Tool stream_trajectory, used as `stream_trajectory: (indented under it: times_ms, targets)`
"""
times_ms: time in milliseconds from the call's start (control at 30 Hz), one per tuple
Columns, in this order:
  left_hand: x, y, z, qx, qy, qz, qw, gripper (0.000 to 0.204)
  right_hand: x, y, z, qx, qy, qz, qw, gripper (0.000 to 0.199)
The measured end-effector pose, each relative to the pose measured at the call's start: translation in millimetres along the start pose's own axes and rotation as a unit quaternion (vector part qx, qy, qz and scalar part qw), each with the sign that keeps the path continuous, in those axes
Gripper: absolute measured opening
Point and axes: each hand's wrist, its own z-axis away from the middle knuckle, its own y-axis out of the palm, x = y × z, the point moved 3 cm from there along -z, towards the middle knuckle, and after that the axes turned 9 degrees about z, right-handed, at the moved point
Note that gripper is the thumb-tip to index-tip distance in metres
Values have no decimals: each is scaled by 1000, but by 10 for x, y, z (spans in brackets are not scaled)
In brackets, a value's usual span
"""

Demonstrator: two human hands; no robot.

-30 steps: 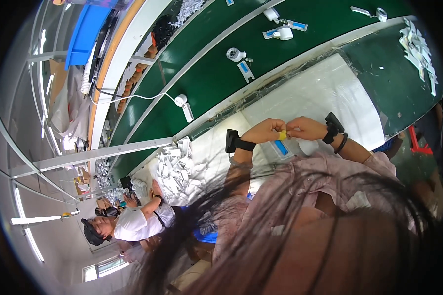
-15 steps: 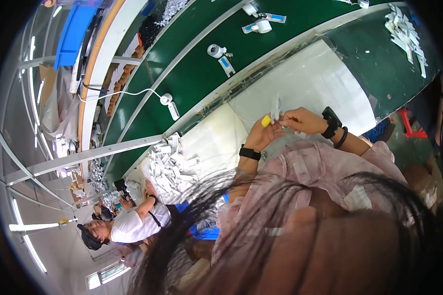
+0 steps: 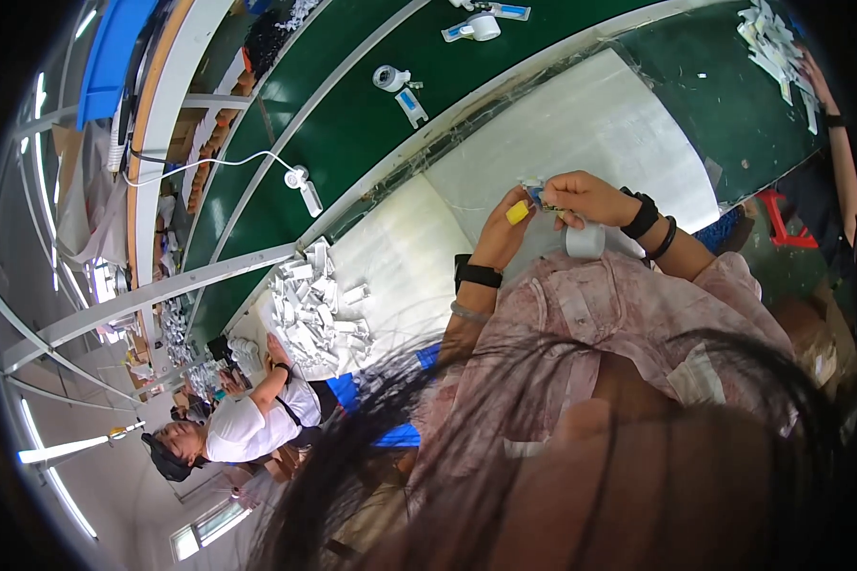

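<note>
My left hand (image 3: 501,234) and my right hand (image 3: 588,198) meet over the white sheet close to my body. Their fingers are closed on a small blue-and-white part (image 3: 535,194), whose exact kind is too small to make out. Yellow tape or a finger cover (image 3: 517,212) wraps a finger of my left hand. Directly below my right hand shows a white round, cup-shaped piece (image 3: 586,241); whether it joins the small part is hidden by my fingers.
White sheets (image 3: 581,124) cover the bench. Left lies a heap of white plastic pieces (image 3: 314,309); far right, a pile of white strips (image 3: 774,52) near another person's arm (image 3: 840,157). White round-headed parts (image 3: 390,79) rest on the green belt (image 3: 343,124). One person (image 3: 257,419) works left.
The blue part now shows between my fingertips, and the white cup-shaped piece has come into sight below my right hand. At far right another person's arm now reaches to the strips.
</note>
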Motion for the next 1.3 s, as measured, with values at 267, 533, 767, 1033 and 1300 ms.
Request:
stream_trajectory:
  times_ms: [267,533,767,1033,1300]
  targets:
    - [-81,81,-15,5,-32,17,999,31,88,-28,36,60,-8,-10,998,27]
    - [-272,270,63,-26,-31,-225,974,20,147,-102,176,-93,-159,575,797,14]
    - [-216,379,14,-125,-19,-72,989,25,214,-22,184,-354,-228,491,763,10]
    - [-287,543,79,-88,9,-43,995,23,285,43,188,-340,-278,417,796,13]
    - [-347,653,139,-46,86,-139,985,40,333,99,196,-354,-337,427,761,17]
